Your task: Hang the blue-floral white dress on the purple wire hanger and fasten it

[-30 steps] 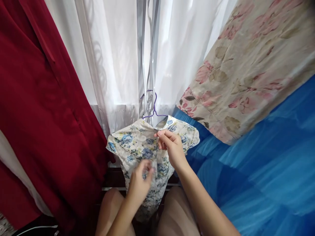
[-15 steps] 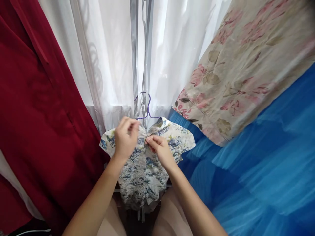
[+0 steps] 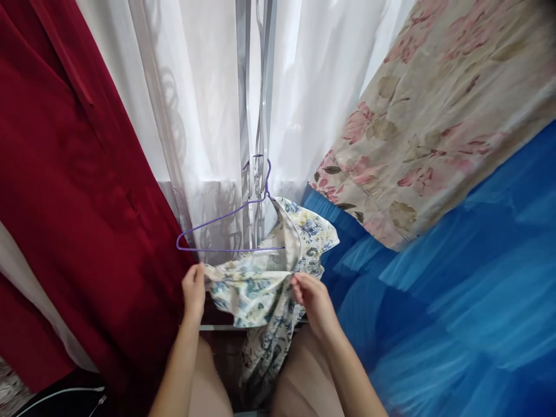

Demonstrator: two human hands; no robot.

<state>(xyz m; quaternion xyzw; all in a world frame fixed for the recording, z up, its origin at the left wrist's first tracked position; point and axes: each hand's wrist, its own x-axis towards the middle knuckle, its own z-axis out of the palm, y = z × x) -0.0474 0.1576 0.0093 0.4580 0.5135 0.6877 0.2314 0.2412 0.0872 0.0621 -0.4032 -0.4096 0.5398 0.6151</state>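
A white floral blouse [image 3: 260,289] with blue and yellow print hangs by its right side from a purple hanger [image 3: 217,219]. The hanger's left arm is bare, and its hook holds on to a metal rail or strip [image 3: 256,116] in front of the curtain. My left hand [image 3: 193,289] pinches the blouse's left edge, drawn out below the bare hanger arm. Near the neckline, my right hand [image 3: 310,295] is closed on the front edge of the cloth. The lower part of the blouse dangles between my knees.
White sheer curtains [image 3: 200,116] hang behind. A dark red cloth [image 3: 78,208] is on the left. To the right hang a beige floral cloth [image 3: 417,139] and a blue cloth [image 3: 456,301]. A white cable [image 3: 61,391] lies at the lower left.
The blouse's left shoulder has come off the hanger, baring that arm. My left hand has moved left and down with the cloth; my right hand has moved right and down.
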